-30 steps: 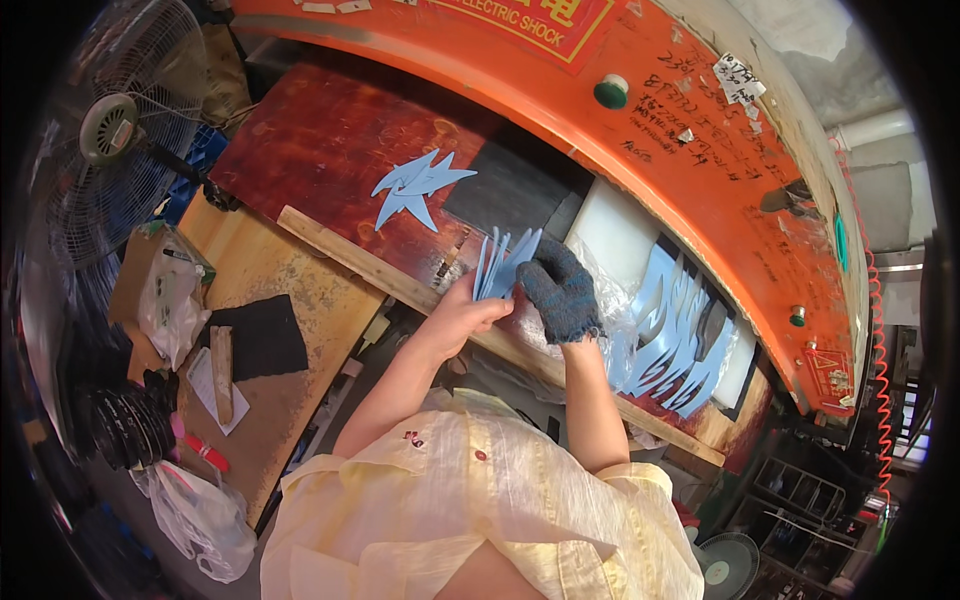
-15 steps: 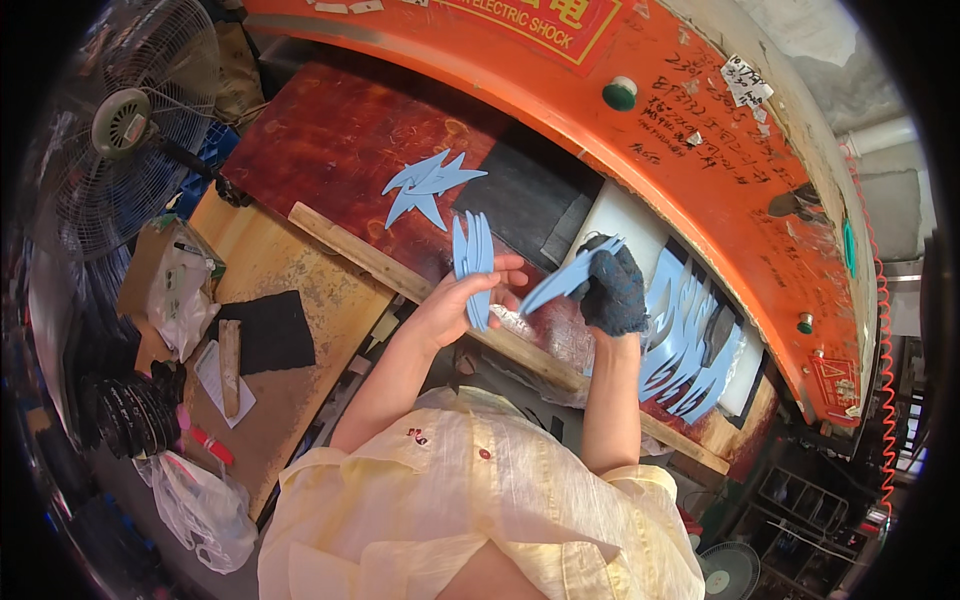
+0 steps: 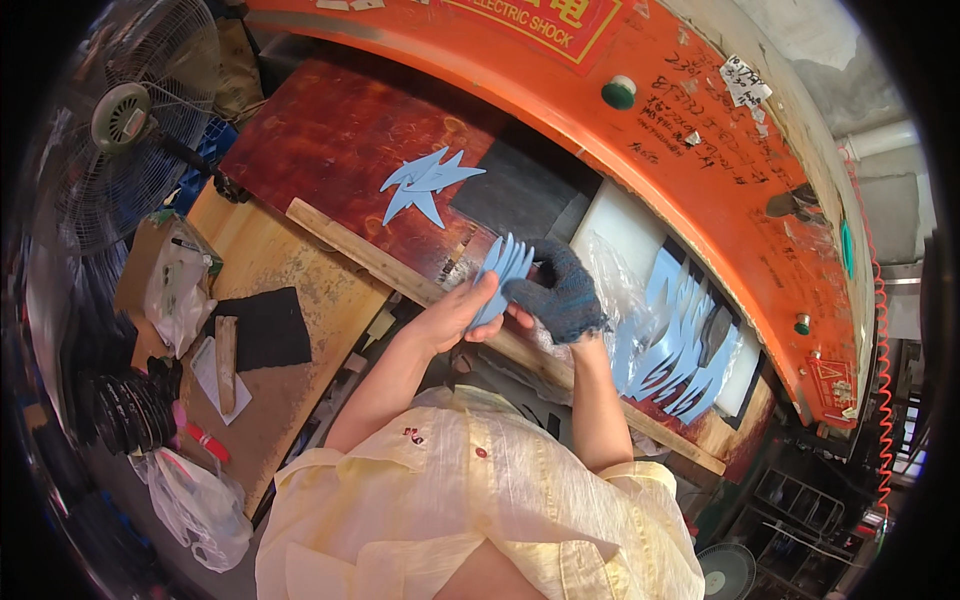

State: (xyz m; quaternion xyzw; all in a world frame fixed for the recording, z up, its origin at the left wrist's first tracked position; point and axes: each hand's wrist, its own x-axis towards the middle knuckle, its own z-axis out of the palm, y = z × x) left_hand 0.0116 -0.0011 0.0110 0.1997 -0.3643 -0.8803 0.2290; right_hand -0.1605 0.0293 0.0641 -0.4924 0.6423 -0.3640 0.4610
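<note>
My bare left hand (image 3: 452,318) holds a small bundle of light-blue, pointed, curved cut-out pieces (image 3: 504,272) in front of my chest, thumb across them. The pieces stand upright, their tips slightly fanned. My right hand (image 3: 562,300), in a dark grey-blue knitted glove, grips the same bundle from its right side with thumb and fingers. The bundle's lower part is hidden by my fingers. Beyond it, a loose pile of similar blue pieces (image 3: 428,186) lies on the dark red board. To the right is a blue sheet with cut-out gaps (image 3: 690,335).
An orange machine beam (image 3: 560,110) arches over the red board (image 3: 330,130). A wooden bar (image 3: 350,245) edges its near side. Clear plastic film (image 3: 615,275) lies by my right hand. Left are a fan (image 3: 122,122), a side table (image 3: 250,240) and an open box (image 3: 150,260).
My right hand has moved left with its pieces to the bundle in my left hand. The two groups are now together, and my left hand has turned slightly.
</note>
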